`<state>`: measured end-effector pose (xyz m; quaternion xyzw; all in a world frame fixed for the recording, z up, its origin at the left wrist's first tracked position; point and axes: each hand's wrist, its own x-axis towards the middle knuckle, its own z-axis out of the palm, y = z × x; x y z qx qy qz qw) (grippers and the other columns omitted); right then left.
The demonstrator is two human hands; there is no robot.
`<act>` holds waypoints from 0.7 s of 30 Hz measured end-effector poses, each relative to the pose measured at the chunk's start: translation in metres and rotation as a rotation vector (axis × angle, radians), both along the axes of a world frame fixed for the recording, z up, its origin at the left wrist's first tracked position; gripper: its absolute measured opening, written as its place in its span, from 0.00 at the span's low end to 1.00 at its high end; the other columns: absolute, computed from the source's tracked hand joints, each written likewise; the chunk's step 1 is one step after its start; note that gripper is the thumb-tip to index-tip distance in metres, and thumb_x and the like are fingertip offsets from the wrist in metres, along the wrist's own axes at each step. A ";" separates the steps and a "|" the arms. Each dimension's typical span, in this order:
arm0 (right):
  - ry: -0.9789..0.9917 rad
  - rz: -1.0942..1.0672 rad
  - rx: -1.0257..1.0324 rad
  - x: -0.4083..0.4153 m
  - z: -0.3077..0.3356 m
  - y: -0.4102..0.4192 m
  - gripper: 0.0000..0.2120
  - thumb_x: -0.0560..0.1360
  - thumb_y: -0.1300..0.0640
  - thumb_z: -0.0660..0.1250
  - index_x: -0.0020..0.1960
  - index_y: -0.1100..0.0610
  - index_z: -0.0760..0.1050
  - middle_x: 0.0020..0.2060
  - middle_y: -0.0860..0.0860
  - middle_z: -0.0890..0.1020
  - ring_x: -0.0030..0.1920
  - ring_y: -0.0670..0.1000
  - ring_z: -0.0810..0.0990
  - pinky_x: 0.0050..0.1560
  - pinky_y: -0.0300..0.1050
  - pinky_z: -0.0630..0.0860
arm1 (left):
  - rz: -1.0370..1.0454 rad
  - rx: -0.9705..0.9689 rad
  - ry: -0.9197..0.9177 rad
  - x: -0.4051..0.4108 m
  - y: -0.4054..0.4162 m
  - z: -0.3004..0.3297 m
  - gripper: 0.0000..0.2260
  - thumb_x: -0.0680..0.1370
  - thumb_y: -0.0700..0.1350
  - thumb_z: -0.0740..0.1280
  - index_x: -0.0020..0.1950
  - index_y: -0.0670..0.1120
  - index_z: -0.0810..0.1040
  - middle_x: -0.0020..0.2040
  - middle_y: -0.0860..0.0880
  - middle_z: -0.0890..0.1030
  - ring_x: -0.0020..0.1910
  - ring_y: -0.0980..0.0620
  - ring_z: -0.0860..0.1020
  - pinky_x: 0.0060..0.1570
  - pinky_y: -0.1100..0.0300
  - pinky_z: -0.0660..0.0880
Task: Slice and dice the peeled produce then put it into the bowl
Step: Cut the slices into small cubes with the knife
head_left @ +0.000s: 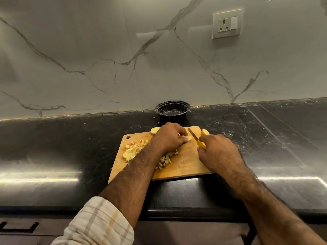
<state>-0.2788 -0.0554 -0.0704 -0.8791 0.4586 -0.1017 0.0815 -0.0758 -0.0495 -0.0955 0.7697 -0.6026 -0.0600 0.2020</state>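
A wooden cutting board (pixel 187 161) lies on the black counter. My left hand (pixel 169 136) pinches a pale potato slice (pixel 188 138) near the board's far edge. My right hand (pixel 219 152) grips a yellow-handled knife (pixel 196 139), its blade pointing away just right of that slice. Diced and sliced potato pieces (pixel 134 149) are piled on the board's left half, with cut sticks (pixel 165 160) partly hidden under my left forearm. A potato chunk (pixel 155 130) sits at the far edge, another potato chunk (pixel 204 132) at the far right corner. A black bowl (pixel 172 110) stands behind the board, with no potato visible inside.
The black stone counter (pixel 265 131) stretches left and right of the board. A marble wall with a white socket (pixel 227 23) rises right behind the bowl. The counter's front edge and drawer handles (pixel 19 226) are below.
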 end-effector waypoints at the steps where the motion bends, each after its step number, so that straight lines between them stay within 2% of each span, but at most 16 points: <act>1: 0.011 0.011 0.001 0.003 0.000 0.002 0.17 0.81 0.47 0.63 0.68 0.47 0.76 0.59 0.52 0.80 0.57 0.55 0.79 0.54 0.52 0.80 | -0.006 0.007 -0.020 -0.002 -0.001 0.000 0.10 0.80 0.52 0.73 0.60 0.54 0.86 0.61 0.55 0.81 0.59 0.56 0.77 0.58 0.57 0.78; 7: 0.093 0.048 0.050 0.010 0.003 0.010 0.15 0.80 0.50 0.63 0.66 0.46 0.79 0.59 0.50 0.80 0.58 0.55 0.80 0.56 0.53 0.79 | 0.008 0.025 -0.116 -0.013 -0.005 0.005 0.08 0.81 0.49 0.72 0.58 0.50 0.87 0.58 0.53 0.84 0.54 0.57 0.78 0.54 0.60 0.77; 11: 0.174 0.082 0.067 -0.004 0.004 0.018 0.16 0.80 0.53 0.65 0.67 0.48 0.78 0.58 0.51 0.80 0.58 0.54 0.79 0.59 0.52 0.80 | 0.010 0.040 -0.121 -0.016 -0.003 0.006 0.09 0.82 0.48 0.72 0.60 0.49 0.87 0.60 0.51 0.84 0.55 0.56 0.79 0.57 0.58 0.79; 14: 0.168 0.087 0.092 -0.014 0.009 0.021 0.18 0.80 0.52 0.67 0.70 0.48 0.77 0.62 0.51 0.79 0.60 0.53 0.78 0.62 0.52 0.80 | 0.012 0.039 -0.113 -0.016 -0.002 0.006 0.10 0.82 0.48 0.72 0.61 0.49 0.86 0.61 0.51 0.84 0.55 0.56 0.78 0.59 0.57 0.79; 18: 0.065 0.070 0.058 -0.014 0.011 0.017 0.17 0.82 0.49 0.66 0.70 0.49 0.76 0.61 0.51 0.80 0.52 0.51 0.76 0.52 0.47 0.79 | 0.014 0.028 -0.097 -0.012 0.001 0.005 0.13 0.82 0.51 0.72 0.65 0.49 0.84 0.65 0.50 0.82 0.60 0.54 0.79 0.62 0.55 0.78; 21: 0.042 0.044 0.034 0.000 0.005 0.012 0.17 0.82 0.48 0.64 0.69 0.51 0.75 0.60 0.53 0.79 0.53 0.53 0.76 0.51 0.47 0.76 | 0.036 0.004 -0.090 -0.009 0.002 0.002 0.14 0.81 0.51 0.72 0.64 0.49 0.84 0.65 0.51 0.81 0.62 0.53 0.78 0.63 0.54 0.78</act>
